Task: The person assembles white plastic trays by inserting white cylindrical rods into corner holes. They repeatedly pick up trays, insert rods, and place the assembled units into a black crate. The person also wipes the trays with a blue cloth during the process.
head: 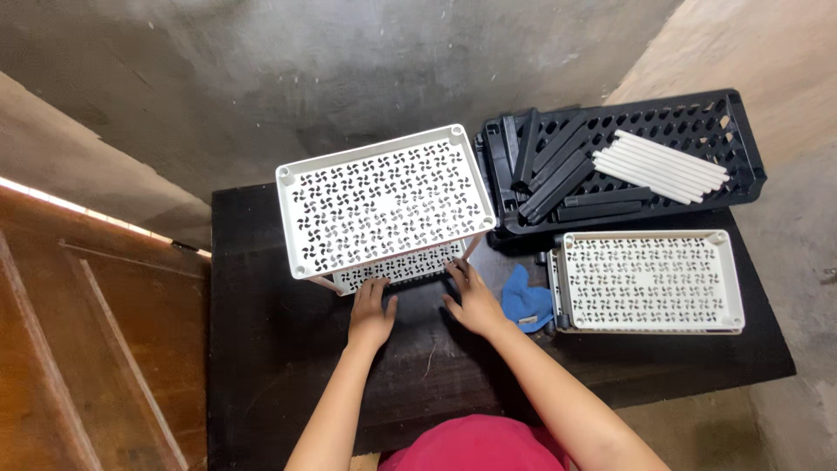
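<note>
A white plastic rack of two perforated shelves joined by pale poles stands on a dark table; its top shelf is nearest the camera and the lower shelf shows beneath it. My left hand rests with fingers spread at the front edge of the lower shelf. My right hand touches the same shelf near its front right corner, next to a pole. Neither hand closes around anything.
A black perforated tray at the back right holds several white poles and several black poles. Another white shelf lies flat at the right, with a blue cloth beside it. Concrete walls stand behind.
</note>
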